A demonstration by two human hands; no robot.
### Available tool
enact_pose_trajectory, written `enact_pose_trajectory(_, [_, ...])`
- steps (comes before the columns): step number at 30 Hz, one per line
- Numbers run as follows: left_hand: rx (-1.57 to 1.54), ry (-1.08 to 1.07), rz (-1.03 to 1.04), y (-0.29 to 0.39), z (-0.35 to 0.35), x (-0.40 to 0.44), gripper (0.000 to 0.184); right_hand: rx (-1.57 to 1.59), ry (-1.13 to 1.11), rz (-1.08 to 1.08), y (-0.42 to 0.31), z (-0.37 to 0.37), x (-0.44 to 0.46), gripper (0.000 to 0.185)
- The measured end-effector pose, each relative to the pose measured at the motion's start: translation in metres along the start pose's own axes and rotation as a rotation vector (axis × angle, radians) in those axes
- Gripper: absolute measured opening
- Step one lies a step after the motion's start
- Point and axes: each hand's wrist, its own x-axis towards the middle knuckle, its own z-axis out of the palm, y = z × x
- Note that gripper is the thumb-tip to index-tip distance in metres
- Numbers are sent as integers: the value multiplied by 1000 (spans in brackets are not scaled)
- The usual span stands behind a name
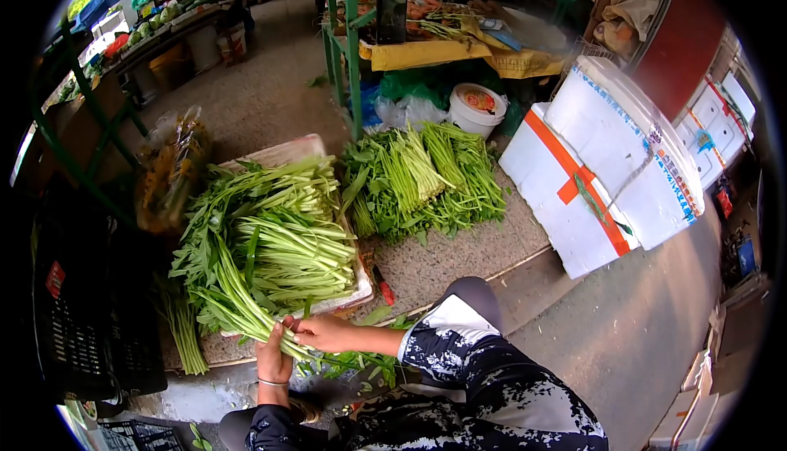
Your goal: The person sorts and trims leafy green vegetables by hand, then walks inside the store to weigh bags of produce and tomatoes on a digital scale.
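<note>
One bunch of green stalks [244, 293] is gripped near its lower end by the left hand [273, 359] and the right hand [321, 334], which are touching, above the near edge of a leaf-heaped foam tray [297, 150]. Blue printed characters run along the stacked foam boxes [557, 197] on the right, too small to read; orange tape crosses one. The white bucket [474, 116] bears an orange-red label, and the black crate [94, 332] at left a red one, neither legible. Beside the tray lie a red-handled tool [385, 290] and a second heap of greens [426, 174]. Behind that heap, a green post [353, 66] stands before a yellow-draped counter [418, 55].
</note>
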Motion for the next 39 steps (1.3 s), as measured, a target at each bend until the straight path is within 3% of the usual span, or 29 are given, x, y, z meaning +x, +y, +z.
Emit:
enact_pose_trajectory(12, [-191, -167, -165, -3, -2, 1, 36, -152, 88, -176, 6, 13, -6, 25])
enact_pose_trajectory(21, [-50, -166, -76, 0, 6, -3, 38, -160, 107, -113, 0, 12, -8, 26])
enact_pose_trajectory(27, [-142, -168, -78, -1, 1, 1, 32, 23, 124, -145, 8, 18, -2, 34])
enact_pose_trajectory(29, [-141, -164, -67, -2, 0, 2, 32, 394, 48, 141, 3, 15, -3, 40])
enact_pose_trajectory(30, [-157, -174, -74, -2, 1, 3, 30, 390, 50, 143, 5, 18, -4, 40])
enact_pose_trajectory(32, [-182, -177, -73, -3, 5, 6, 29, 1115, 162, 435, 15, 28, -4, 46])
enact_pose_trajectory(34, [-152, -110, -56, -2, 14, 3, 29, 1500, 267, 637, 16, 37, -2, 47])
enact_pose_trajectory(36, [-141, -55, -54, -8, 12, 4, 27, 1736, 375, 598, 1, 42, -1, 42])
enact_pose_trajectory(38, [-239, -75, -76, -18, 9, 7, 26, 1769, 456, 366, -3, 50, 12, 40])
enact_pose_trajectory(39, [-271, -51, -55, -10, 14, 3, 26, 1631, 386, 351, -2, 53, 16, 38])
